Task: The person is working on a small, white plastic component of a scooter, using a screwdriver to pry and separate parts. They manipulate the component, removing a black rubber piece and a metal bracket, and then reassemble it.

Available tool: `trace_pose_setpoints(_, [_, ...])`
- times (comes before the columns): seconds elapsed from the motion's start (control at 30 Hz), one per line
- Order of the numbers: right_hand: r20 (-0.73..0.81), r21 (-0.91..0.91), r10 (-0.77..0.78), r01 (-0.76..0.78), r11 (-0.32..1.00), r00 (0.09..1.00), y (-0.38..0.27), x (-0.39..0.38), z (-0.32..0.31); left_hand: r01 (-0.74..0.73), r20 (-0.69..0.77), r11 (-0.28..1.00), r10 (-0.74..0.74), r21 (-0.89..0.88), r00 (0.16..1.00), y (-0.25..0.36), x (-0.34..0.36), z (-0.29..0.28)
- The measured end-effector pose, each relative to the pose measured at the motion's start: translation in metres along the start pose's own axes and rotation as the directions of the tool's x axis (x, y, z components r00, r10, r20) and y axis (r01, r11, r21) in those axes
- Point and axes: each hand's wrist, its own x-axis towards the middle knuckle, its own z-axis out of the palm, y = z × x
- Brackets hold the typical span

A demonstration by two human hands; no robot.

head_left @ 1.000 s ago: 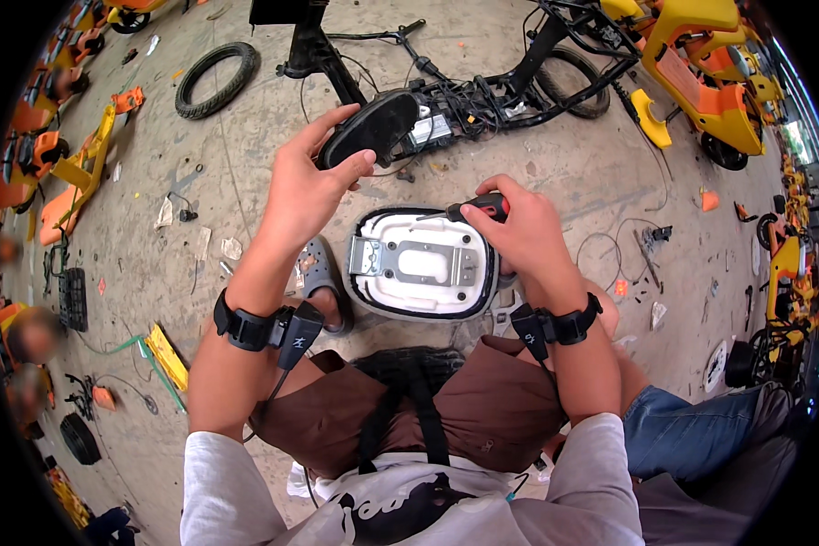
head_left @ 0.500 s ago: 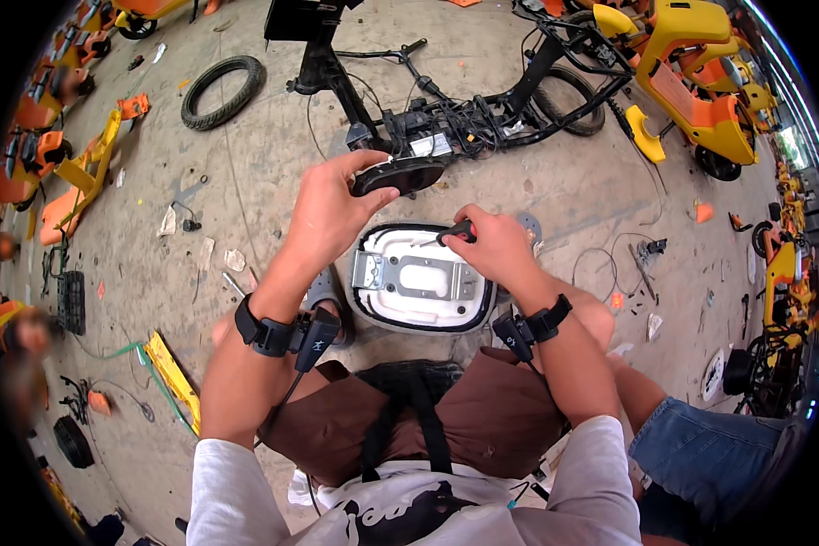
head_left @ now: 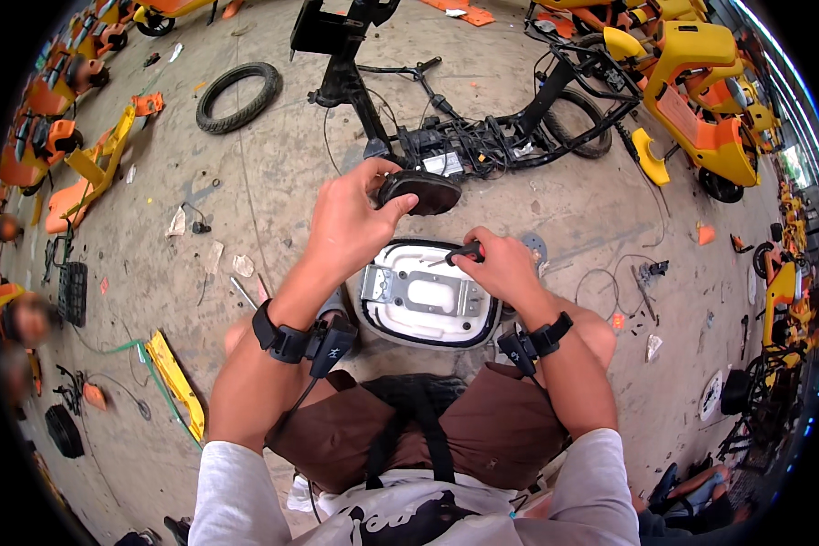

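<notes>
My left hand (head_left: 364, 205) grips a black, rounded flat part (head_left: 425, 193) by its left end, thumb on its face, just in front of the scooter frame. My right hand (head_left: 500, 264) is closed on a screwdriver (head_left: 467, 256) with a black and red handle, held over the upper right of a rounded white seat underside (head_left: 428, 318). That piece rests between my legs, with a dark rim and a metal bracket (head_left: 400, 280) attached.
A stripped black scooter frame (head_left: 528, 127) lies ahead, a loose tire (head_left: 237, 100) at its left. Yellow scooters (head_left: 692, 109) line both sides. A yellow panel (head_left: 177, 382), cables (head_left: 610, 282) and scraps lie around. People (head_left: 705, 496) appear at the lower right and left edge (head_left: 27, 323).
The black part in my left hand has tipped flatter and shifted right. The view has shifted slightly, with things ahead lower in it. The jeans-clad leg beside me has withdrawn from its place at the right.
</notes>
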Motion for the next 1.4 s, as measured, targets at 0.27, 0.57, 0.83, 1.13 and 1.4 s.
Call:
trace_pose_setpoints(0.27, [0.015, -0.002, 0.013, -0.013, 1.0, 1.0, 0.014, 0.009, 0.03, -0.108, -0.125, 0.991, 0.097, -0.079, 0.987, -0.012, 0.007, 0.003])
trace_pose_setpoints(0.57, [0.032, 0.038, 0.134, -0.135, 0.99, 0.99, 0.034, 0.022, 0.072, 0.051, -0.074, 0.962, -0.074, -0.269, 0.995, -0.019, 0.009, -0.004])
trace_pose_setpoints(0.83, [-0.047, 0.07, 0.193, -0.19, 0.979, 0.98, 0.054, 0.018, 0.126, -0.048, -0.091, 0.984, 0.032, -0.169, 0.995, -0.004, 0.004, -0.007])
trace_pose_setpoints(1.13, [-0.029, 0.078, 0.239, -0.236, 0.969, 0.971, 0.054, 0.014, 0.133, 0.116, 0.029, 0.897, -0.114, -0.426, 0.993, -0.006, 0.009, -0.015])
trace_pose_setpoints(1.4, [-0.027, 0.097, 0.252, -0.248, 0.964, 0.967, 0.055, 0.01, 0.142, 0.015, -0.013, 0.898, -0.023, -0.439, 1.0, -0.007, 0.005, -0.01])
